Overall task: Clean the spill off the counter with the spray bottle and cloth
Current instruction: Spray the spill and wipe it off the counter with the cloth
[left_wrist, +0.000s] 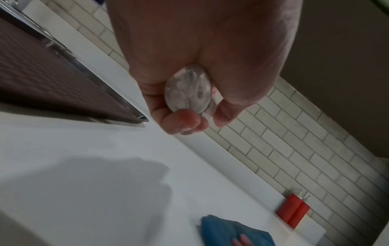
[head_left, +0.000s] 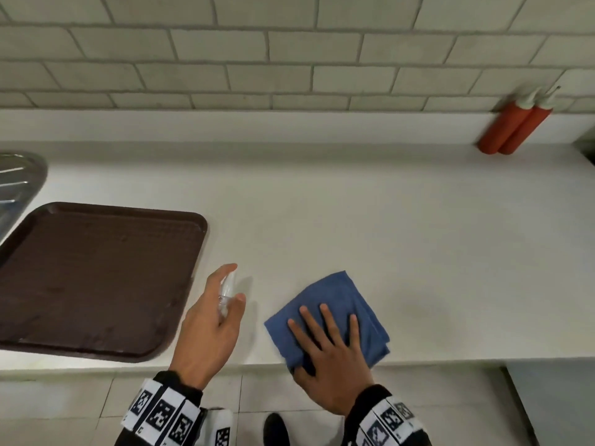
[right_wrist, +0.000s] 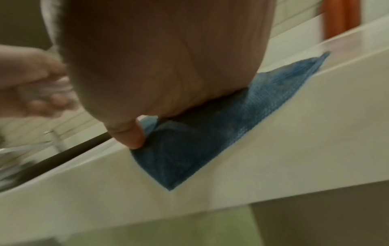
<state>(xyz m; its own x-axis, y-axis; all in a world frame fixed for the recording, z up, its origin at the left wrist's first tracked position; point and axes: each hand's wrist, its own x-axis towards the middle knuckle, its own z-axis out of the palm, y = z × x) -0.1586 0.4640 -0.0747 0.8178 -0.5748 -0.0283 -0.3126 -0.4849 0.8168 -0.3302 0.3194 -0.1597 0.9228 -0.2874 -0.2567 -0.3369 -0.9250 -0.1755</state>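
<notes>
A small clear spray bottle (head_left: 226, 296) is gripped in my left hand (head_left: 211, 323) above the white counter (head_left: 354, 220), just right of the tray. In the left wrist view its round base (left_wrist: 188, 90) shows between my curled fingers (left_wrist: 183, 122) and thumb. A folded blue cloth (head_left: 338, 297) lies near the counter's front edge. My right hand (head_left: 331, 352) rests flat on it with fingers spread; in the right wrist view the palm covers the blue cloth (right_wrist: 242, 116) and the thumb (right_wrist: 130, 134) presses its edge. No spill is visible on the counter.
A brown tray (head_left: 93, 275) sits at the left, with a steel sink (head_left: 16, 181) beyond it. Two red squeeze bottles (head_left: 515, 127) stand against the tiled wall at the back right. Tiled floor lies below the counter edge.
</notes>
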